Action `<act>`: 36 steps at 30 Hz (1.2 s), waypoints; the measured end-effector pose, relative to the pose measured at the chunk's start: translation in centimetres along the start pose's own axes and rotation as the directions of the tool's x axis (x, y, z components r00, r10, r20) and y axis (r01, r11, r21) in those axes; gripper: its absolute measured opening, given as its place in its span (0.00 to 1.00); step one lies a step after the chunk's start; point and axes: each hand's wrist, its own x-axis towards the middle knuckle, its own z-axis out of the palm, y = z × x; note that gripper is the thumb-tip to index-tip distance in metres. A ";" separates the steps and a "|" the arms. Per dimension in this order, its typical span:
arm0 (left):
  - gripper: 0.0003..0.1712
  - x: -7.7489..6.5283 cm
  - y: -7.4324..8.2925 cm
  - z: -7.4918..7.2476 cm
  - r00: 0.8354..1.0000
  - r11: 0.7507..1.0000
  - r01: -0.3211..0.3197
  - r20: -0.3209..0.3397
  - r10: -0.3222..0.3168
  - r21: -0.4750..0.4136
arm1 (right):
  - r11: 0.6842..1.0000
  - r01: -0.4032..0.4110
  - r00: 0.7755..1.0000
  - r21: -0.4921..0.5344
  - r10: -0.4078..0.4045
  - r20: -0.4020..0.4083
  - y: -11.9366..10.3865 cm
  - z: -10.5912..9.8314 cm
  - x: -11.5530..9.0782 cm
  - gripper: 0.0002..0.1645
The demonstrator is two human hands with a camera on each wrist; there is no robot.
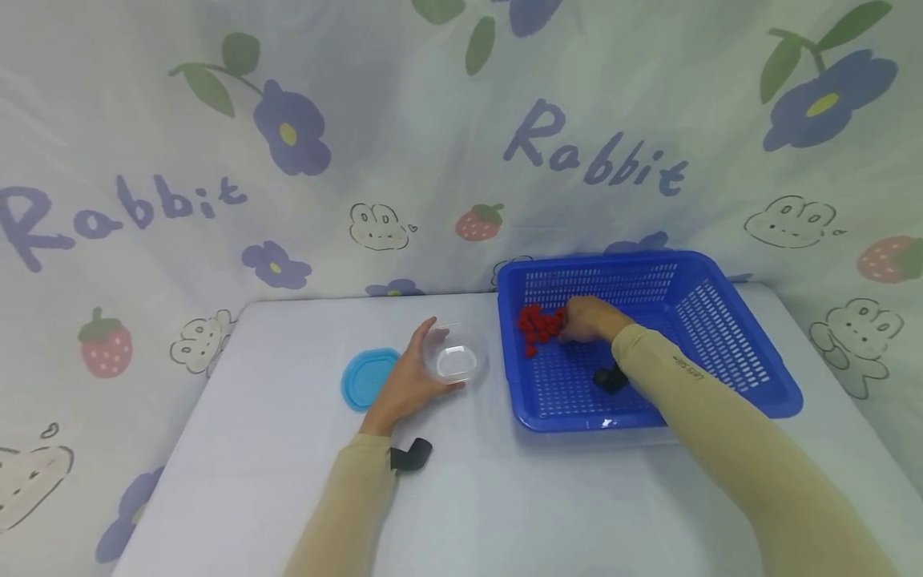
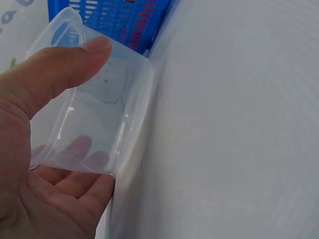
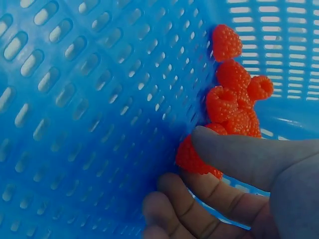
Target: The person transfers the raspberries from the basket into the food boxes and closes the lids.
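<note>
My left hand [image 1: 413, 380] grips a clear plastic container [image 1: 457, 358] from its left side. In the left wrist view the thumb lies along one wall of the container and the fingers along the opposite wall; nothing shows inside it. My right hand [image 1: 587, 319] reaches down into a blue perforated basket [image 1: 652, 421]. There, as the right wrist view shows, thumb and fingers pinch a red raspberry [image 3: 192, 158] at the near end of the heap. Several more raspberries [image 3: 232, 104] lie together on the basket floor, in its left part in the head view.
A round light-blue lid [image 1: 366, 380] lies on the white table [image 1: 461, 513], left of the container and partly behind the left hand. The basket's raised walls surround the raspberries. Behind the table hangs a patterned cloth [image 1: 433, 160].
</note>
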 end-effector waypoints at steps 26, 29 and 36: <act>0.64 0.1 -0.4 0.2 0.999 0.999 -0.026 0.019 0.026 -0.019 | 0.980 0.137 0.958 0.144 -0.094 -0.269 -0.9 -2.4 -1.9 0.15; 0.65 0.2 -0.5 0.2 0.999 0.999 -0.038 0.012 0.038 -0.019 | 0.973 0.169 0.943 0.158 -0.113 -0.314 -1.2 -2.5 -2.0 0.16; 0.64 0.1 -0.5 0.2 1.000 1.000 -0.020 0.020 0.021 -0.017 | 0.971 0.178 0.908 0.159 -0.100 -0.407 -2.2 -2.8 -2.7 0.17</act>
